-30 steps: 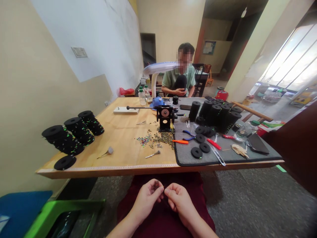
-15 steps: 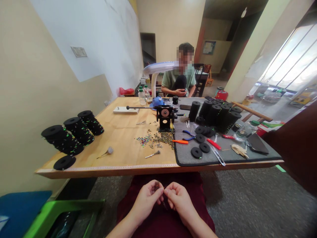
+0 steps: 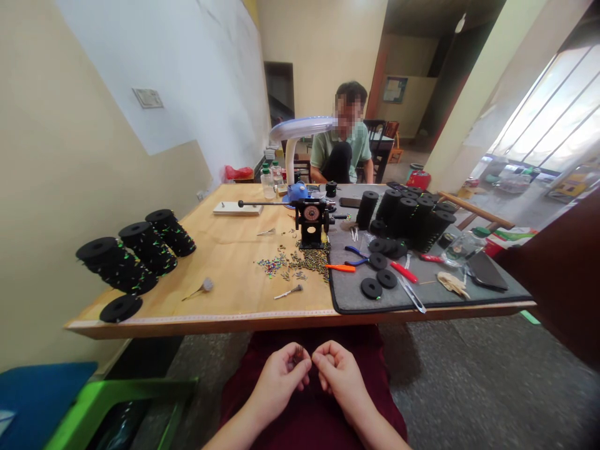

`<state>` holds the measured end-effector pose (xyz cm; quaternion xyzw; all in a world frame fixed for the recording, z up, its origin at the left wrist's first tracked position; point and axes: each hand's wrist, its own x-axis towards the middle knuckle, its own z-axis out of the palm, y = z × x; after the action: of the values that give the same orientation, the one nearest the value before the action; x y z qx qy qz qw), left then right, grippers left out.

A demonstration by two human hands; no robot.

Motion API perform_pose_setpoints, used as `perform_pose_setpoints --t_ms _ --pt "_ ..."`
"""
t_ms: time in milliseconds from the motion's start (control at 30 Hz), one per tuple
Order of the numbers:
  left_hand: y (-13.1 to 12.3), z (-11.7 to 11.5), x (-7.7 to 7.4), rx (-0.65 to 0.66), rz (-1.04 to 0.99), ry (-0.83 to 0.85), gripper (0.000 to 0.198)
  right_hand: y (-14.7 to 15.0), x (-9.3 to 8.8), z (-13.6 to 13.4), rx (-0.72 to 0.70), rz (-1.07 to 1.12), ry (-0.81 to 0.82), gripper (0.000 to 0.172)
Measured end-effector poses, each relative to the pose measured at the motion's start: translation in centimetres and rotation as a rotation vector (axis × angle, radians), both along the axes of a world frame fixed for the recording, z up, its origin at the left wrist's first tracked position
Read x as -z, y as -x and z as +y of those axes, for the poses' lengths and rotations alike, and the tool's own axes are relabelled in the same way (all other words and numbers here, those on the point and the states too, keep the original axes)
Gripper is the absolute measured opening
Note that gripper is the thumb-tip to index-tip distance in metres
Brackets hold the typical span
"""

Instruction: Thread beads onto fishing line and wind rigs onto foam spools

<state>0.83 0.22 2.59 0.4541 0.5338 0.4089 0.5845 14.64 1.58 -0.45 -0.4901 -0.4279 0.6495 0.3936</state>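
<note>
Above the dark red cloth over my lap, my left hand is closed in a pinch. A small brownish, wispy thing shows between its fingers, too small to name. My right hand is also pinched, its fingertips just beside the left thumb with a narrow gap between. Whatever it may hold is hidden by the fingers. Both hands stay below the front edge of the wooden table.
A black hand-cranked winder stands mid-table behind a pile of small metal pieces. Black foam spools are stacked left, more black foam spools right on a grey mat. Opposite sits a person behind a lamp.
My hands have parted slightly at the fingertips, still pinched. Across the table, the person's forearms have lowered from in front of the knee.
</note>
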Motion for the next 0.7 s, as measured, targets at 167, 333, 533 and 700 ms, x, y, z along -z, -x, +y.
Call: perform_pose_setpoints --t_ms 167,333,533,700 --pt "0.05 -0.14 0.57 0.027 0.028 -0.020 0.024 0.02 0.32 0.07 -0.008 0.015 0.003 0.041" --pt "0.04 -0.14 0.55 0.047 0.053 -0.009 0.023 -0.19 0.14 0.06 0.044 0.075 0.033 0.039" --pt "0.12 -0.20 0.65 0.071 0.052 -0.005 0.023 -0.34 0.10 0.16 0.124 0.108 0.011 0.039" --pt "0.15 -0.14 1.05 0.106 0.009 0.026 0.024 -0.35 0.04 0.19 0.153 0.083 -0.081 0.039"
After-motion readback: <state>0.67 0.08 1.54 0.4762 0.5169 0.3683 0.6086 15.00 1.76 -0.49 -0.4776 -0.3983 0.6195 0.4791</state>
